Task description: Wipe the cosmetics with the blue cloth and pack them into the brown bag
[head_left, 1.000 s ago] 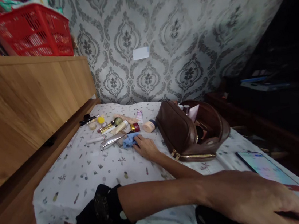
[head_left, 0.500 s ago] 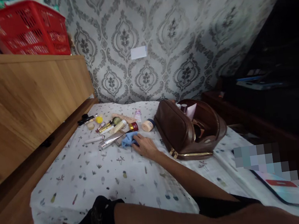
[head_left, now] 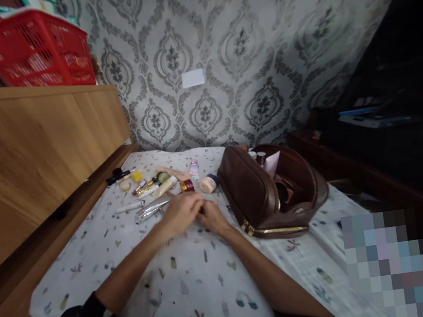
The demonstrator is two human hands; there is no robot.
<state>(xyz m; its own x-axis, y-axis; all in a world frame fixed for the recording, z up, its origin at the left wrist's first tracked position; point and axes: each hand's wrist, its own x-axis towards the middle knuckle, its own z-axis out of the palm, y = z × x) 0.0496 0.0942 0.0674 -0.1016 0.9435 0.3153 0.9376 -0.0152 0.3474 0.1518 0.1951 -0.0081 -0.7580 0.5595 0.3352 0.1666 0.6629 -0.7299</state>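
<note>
The hands (head_left: 182, 212) meet, grip unclear, just beside the silver tube (head_left: 152, 208).

Red basket (head_left: 21, 51), patterned wall (head_left: 244, 86), printed sheet (head_left: 70, 239).
Green and white items (head_left: 39, 3) show above the red basket's rim; it stands on the wooden cabinet (head_left: 39, 155), near the cabinet top's far corner. The cabinet runs along the printed sheet's left edge; beyond the far edge, the grey-papered patterned wall bears a small white panel (head_left: 193, 78). Past the right edge, dark brown furniture (head_left: 344, 162) sits in shadow.
</note>
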